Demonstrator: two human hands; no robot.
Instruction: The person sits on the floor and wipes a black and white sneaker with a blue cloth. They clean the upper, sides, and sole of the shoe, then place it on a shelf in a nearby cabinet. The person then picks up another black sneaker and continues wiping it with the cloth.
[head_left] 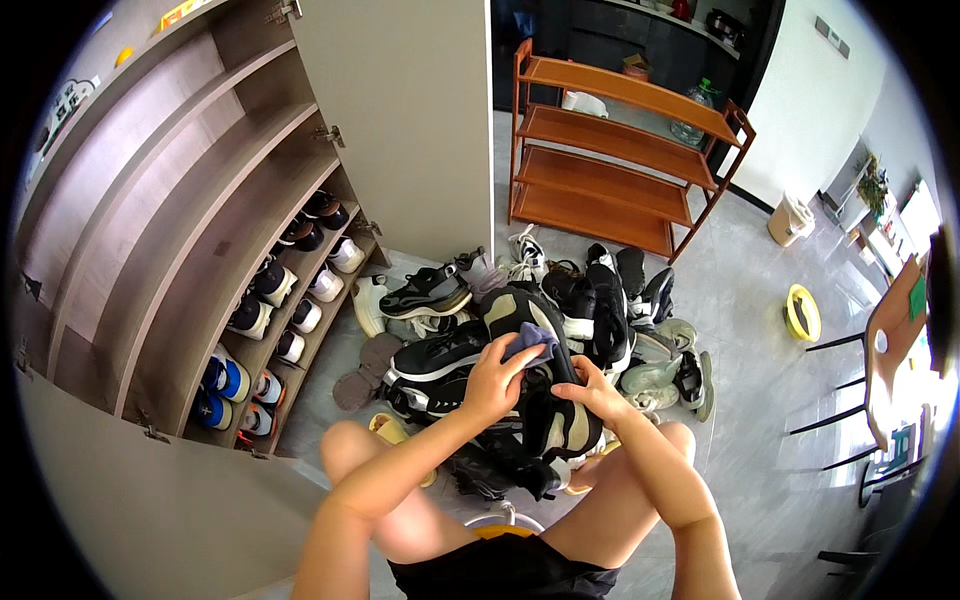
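My left hand (490, 385) is closed on a bunched grey-purple cloth (536, 341), pressing it against a black shoe. My right hand (597, 393) grips that black shoe (542, 388) by its side, thumb on top. The shoe is tilted, and its far outline merges with the dark shoes behind. A black shoe with a pale sole (440, 357) lies left of my left hand. Beyond my hands, a grey-black sneaker (425, 292) and several black, white and grey shoes form a loose pile on the floor.
An open shoe cabinet (215, 245) at left holds several pairs on its lower shelves; its door (400, 120) stands open. A brown wooden rack (610, 130) is at the back. At right are a yellow basin (802, 313), a bin (790, 220) and a table (893, 340).
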